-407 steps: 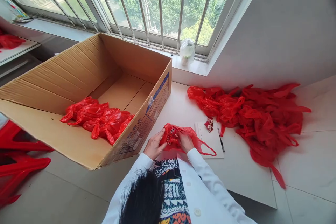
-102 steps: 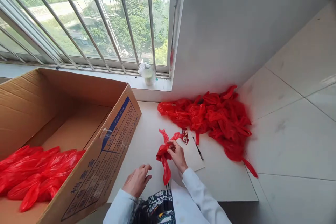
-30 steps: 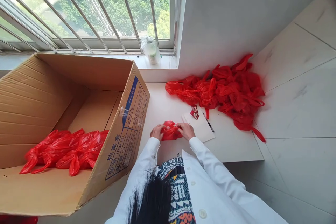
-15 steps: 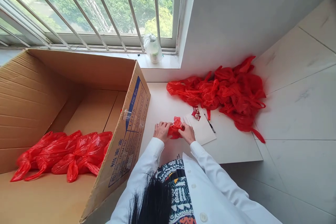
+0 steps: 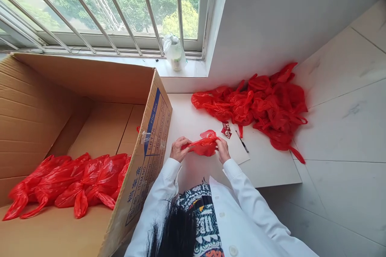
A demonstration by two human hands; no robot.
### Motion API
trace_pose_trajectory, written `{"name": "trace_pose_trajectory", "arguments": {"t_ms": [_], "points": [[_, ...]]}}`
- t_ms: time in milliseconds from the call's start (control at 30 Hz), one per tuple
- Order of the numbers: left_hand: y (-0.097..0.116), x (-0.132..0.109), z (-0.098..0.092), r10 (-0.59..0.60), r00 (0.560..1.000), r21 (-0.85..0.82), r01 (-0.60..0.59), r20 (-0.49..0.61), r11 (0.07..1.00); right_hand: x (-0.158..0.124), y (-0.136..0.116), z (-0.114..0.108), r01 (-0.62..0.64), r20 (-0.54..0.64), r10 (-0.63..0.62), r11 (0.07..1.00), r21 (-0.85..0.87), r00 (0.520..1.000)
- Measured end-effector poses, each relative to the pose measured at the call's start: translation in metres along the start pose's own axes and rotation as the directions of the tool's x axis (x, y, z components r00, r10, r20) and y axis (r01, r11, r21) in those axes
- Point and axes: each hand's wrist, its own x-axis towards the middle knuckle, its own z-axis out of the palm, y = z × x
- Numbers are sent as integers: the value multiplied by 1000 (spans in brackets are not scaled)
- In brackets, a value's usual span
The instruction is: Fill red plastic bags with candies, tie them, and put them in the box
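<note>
A small red plastic bag (image 5: 205,146) is stretched sideways between my two hands, just above the white tabletop. My left hand (image 5: 180,148) pinches its left end, and my right hand (image 5: 222,149) grips its upper right part. Under and beside my right hand lies a sheet of white paper (image 5: 238,153), with small dark red packets (image 5: 226,130) and a black pen (image 5: 242,142) on it. Behind these, against the wall, spreads a loose heap of crumpled red plastic bags (image 5: 259,106).
On the left a large open cardboard box (image 5: 117,116) holds several red bags in a row (image 5: 87,180). A translucent bag with something inside (image 5: 175,53) stands on the windowsill, before a barred window. The white table (image 5: 271,168) ends at the right, above a tiled floor.
My hands have moved apart, drawing the red bag out wider between them. The view has shifted slightly; the heap and the box look the same.
</note>
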Motion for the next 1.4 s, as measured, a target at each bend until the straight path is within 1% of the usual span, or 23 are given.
{"name": "trace_pose_trajectory", "arguments": {"t_ms": [100,167,233,300,400,500,567,633,700,767,800,833,867,900,933,1000,1033,1100,1167,1233,1300,1367,1400], "points": [[4,1,-10,25,1000,60,-25,10,998,3,-12,2,-29,-53,36,993,116,998],[8,2,-12,37,997,136,-45,62,990,3,-21,2,14,-51,-6,988,155,999],[14,5,-9,37,993,172,-56,112,983,1,-30,2,90,28,-94,990,106,995],[20,11,0,21,990,197,-48,136,979,-3,-36,3,155,109,-156,988,20,982],[25,18,13,-21,989,288,-23,149,957,-7,-38,4,202,137,-190,976,-79,972],[23,19,17,-33,989,314,-15,145,949,-3,-32,3,155,92,-147,984,-86,985],[21,16,16,-18,992,276,-17,125,961,1,-28,3,68,53,-67,998,-8,996],[20,10,13,-9,999,196,1,38,981,3,-27,4,3,22,-5,997,73,1000],[19,5,11,-37,990,96,50,-133,994,2,-28,5,18,-24,-16,997,70,1000],[18,3,8,-108,944,3,115,-312,993,0,-30,2,79,-66,-79,997,-2,995],[18,2,6,-154,916,-49,146,-369,988,-1,-32,0,98,-68,-100,995,-28,993],[16,2,4,-203,896,-114,171,-394,979,-2,-33,-3,102,-57,-104,994,-34,993],[15,2,1,-251,886,-192,189,-390,963,-2,-34,-7,93,-37,-94,995,-21,995],[15,2,-2,-289,887,-273,196,-359,942,-3,-35,-10,74,-12,-74,997,11,997],[15,2,-5,-309,901,-348,196,-305,917,-3,-35,-13,51,11,-51,997,54,999],[18,-1,-11,-297,939,-440,195,-174,876,-6,-34,-18,7,27,-11,990,140,1000],[22,-4,-14,-280,953,-457,199,-116,867,-8,-33,-19,-7,16,4,986,169,1000],[30,-10,-20,-260,965,-462,215,-35,860,-14,-31,-20,-17,-31,23,984,180,999],[38,-17,-26,-238,971,-451,208,-11,868,-20,-30,-20,-13,-76,23,990,138,997],[46,-23,-31,-163,987,-391,156,17,907,-26,-32,-20,-6,-86,14,996,90,996],[53,-28,-33,-37,995,-268,61,92,961,-29,-41,-23,36,-84,-32,998,51,996],[59,-32,-33,81,975,-116,-57,207,992,-29,-57,-27,148,-62,-146,989,19,987],[63,-34,-31,124,957,-45,-116,262,992,-29,-67,-29,232,-23,-232,973,3,972]]}}
